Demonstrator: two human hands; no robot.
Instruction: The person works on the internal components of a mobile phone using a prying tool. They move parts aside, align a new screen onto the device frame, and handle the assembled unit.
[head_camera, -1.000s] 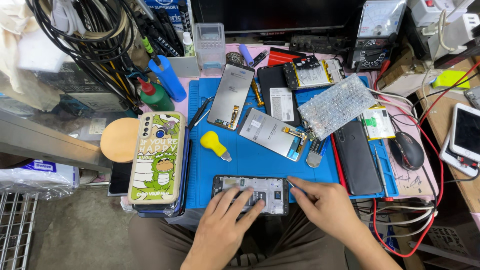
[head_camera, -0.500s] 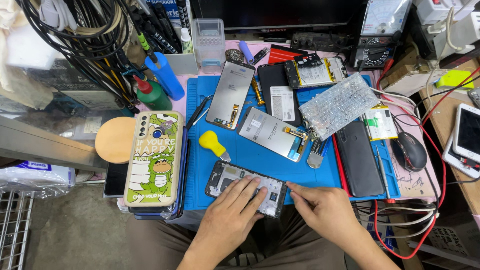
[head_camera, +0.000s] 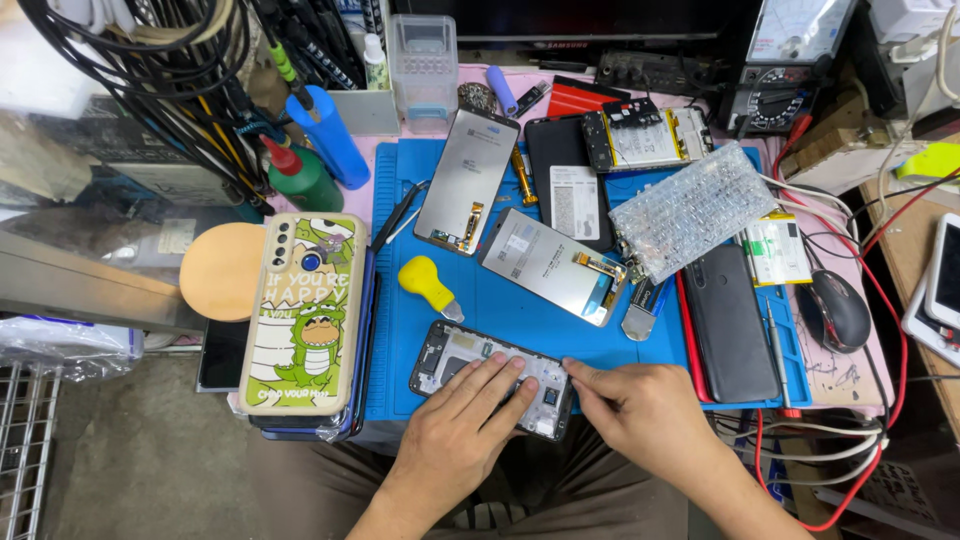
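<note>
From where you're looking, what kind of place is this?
Most likely a phone repair bench. An opened phone frame lies on a blue work mat under the left hand and right hand, with loose phone screens and an analogue test meter nearby.

2 grey detached screens lie mid-mat beside a bubble-wrap pouch and white-labelled black battery.

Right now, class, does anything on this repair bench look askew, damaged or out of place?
Yes. The opened phone under the left hand and right hand lies tilted, hanging over the blue mat's front edge. Loose screens lie scattered at angles.
</note>
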